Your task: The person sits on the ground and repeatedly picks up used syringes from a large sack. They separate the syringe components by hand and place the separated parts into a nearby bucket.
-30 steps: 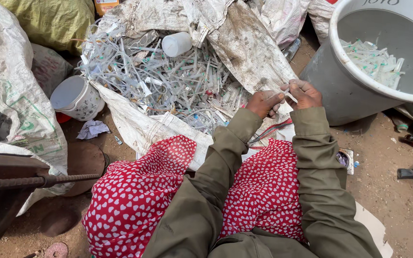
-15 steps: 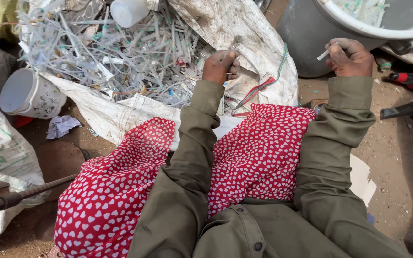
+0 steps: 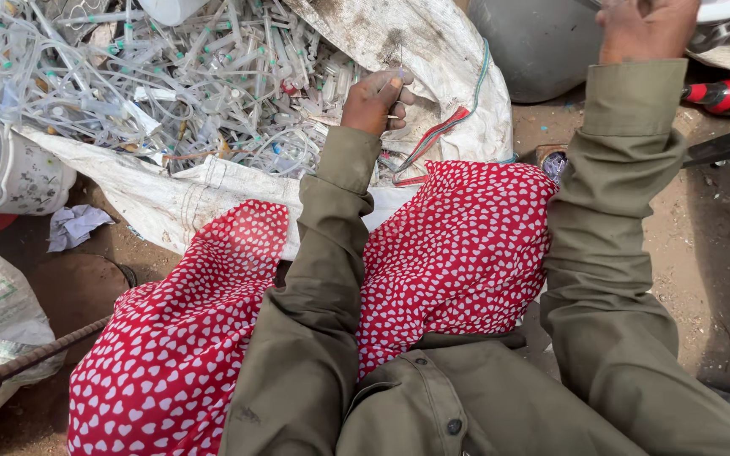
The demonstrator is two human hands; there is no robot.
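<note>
Hundreds of used plastic syringes and tubing (image 3: pixel 171 84) lie heaped on a white woven sack (image 3: pixel 433 51) at upper left: light, stiff, slippery, likely sharp, best pinched by the barrel. The left hand (image 3: pixel 375 100) curls over a few at the heap's edge; the right hand (image 3: pixel 648 27), upper right by a grey bucket (image 3: pixel 534 46), looks closed, contents unclear. Bare dirt ground (image 3: pixel 720 253) surrounds, cramped.

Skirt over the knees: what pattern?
Red skirt with small white hearts, clearest in the head view.

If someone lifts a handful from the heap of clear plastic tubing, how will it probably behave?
The heap of clear plastic tubing would probably come up floppy and tangled, since the strands loop over each other. It looks light, being thin and hollow. Loose pieces may well slip off onto the white woven sack beneath.
</note>
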